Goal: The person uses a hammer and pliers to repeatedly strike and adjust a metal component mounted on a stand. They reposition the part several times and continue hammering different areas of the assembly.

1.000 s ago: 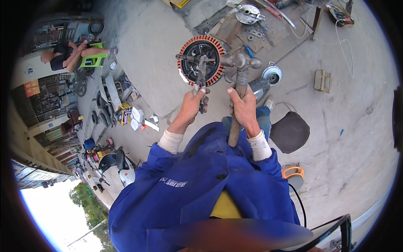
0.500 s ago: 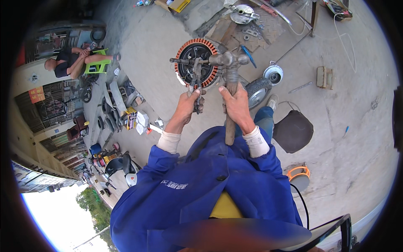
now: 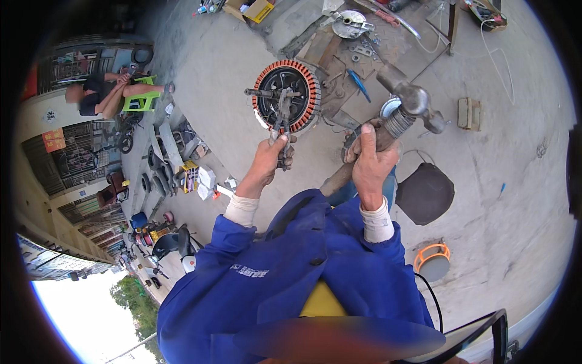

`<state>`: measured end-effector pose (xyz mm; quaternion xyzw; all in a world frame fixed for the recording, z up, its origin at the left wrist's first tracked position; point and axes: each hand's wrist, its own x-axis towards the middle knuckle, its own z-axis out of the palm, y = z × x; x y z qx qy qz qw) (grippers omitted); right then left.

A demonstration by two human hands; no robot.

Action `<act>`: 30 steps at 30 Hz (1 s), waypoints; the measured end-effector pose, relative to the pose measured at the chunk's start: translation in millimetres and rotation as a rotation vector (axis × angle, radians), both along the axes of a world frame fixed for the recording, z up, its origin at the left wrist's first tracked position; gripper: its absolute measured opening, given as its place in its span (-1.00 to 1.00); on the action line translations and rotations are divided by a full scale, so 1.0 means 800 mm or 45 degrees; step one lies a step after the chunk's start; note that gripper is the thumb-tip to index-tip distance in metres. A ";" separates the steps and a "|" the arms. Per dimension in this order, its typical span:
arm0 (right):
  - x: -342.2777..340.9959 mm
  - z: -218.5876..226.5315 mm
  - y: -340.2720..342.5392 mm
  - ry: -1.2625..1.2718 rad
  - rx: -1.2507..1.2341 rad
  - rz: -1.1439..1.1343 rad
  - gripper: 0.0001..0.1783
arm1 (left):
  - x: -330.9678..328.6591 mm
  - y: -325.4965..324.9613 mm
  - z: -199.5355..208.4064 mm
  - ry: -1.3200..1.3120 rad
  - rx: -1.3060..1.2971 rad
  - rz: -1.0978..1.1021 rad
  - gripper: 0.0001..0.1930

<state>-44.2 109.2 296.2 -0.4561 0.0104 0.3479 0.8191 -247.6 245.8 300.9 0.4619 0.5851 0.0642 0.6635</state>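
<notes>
My left hand (image 3: 271, 159) is closed round the handles of a pair of dark, worn pliers (image 3: 283, 116). Their jaws lie over a hub motor stator (image 3: 313, 91) with copper windings round its rim and a black centre. A dark metal rod (image 3: 260, 93) crosses in front of the stator at the jaws; whether they grip it or only touch it, I cannot tell. My right hand (image 3: 371, 167) is wrapped round the wooden handle of a ball-peen hammer (image 3: 413, 100), with wire wound below its head. The hammer is tilted right, apart from the rod.
Beyond the stator lie a blue-handled tool (image 3: 360, 85), a metal brake hub plate (image 3: 350, 25) and loose nuts. A brown block (image 3: 470, 114), a dark seat pad (image 3: 425, 194) and an orange-rimmed stool (image 3: 433, 258) stand at right. Far left, a person (image 3: 100, 94) sits on a green chair (image 3: 140, 94).
My right hand has swung the hammer to the right and up, off the rod's end. The pliers and my left hand have stayed nearly in place.
</notes>
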 end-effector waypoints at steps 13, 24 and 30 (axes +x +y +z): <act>-0.035 0.000 0.010 -0.134 -0.320 0.654 -0.80 | -0.016 0.003 0.005 0.030 0.134 -0.142 -0.66; -0.041 -0.018 0.013 -0.014 -0.324 0.673 -0.81 | -0.010 0.000 -0.008 0.094 0.136 -0.108 -0.65; -0.045 -0.017 0.021 -0.017 -0.328 0.691 -0.81 | -0.010 0.002 -0.007 0.108 0.119 -0.084 -0.64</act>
